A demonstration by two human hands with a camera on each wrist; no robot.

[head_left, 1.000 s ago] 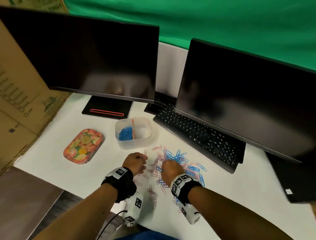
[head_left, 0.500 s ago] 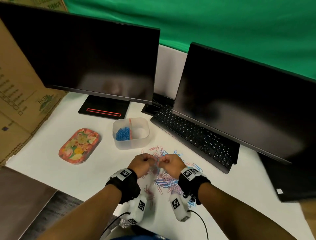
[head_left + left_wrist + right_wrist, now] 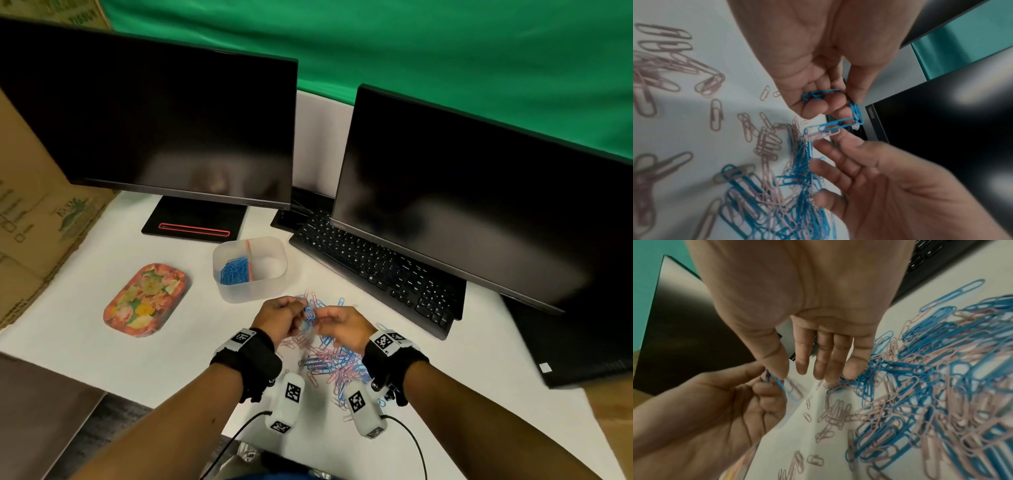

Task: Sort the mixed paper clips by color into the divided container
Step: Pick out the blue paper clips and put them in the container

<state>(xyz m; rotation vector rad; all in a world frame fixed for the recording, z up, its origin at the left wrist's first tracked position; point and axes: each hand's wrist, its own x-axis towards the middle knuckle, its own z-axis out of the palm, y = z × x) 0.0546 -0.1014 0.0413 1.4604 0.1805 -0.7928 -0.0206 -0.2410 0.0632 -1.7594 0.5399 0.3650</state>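
Note:
A mixed pile of pink and blue paper clips lies on the white table in front of me. Just above its far edge my left hand pinches a few linked blue clips in curled fingers, and one pink clip hangs from them. My right hand hovers beside it with fingers straight and spread; its thumb is near the blue clips. The clear divided container stands further back, with blue clips in its left compartment. Its right compartment looks empty.
A black keyboard lies close on the right of the pile, under the right monitor. The left monitor's stand sits behind the container. A floral tin lies to the left, beside a cardboard box.
My right hand has left the pile and met my left hand above the pile's far edge. Blue clips now show between them, held by the left fingers.

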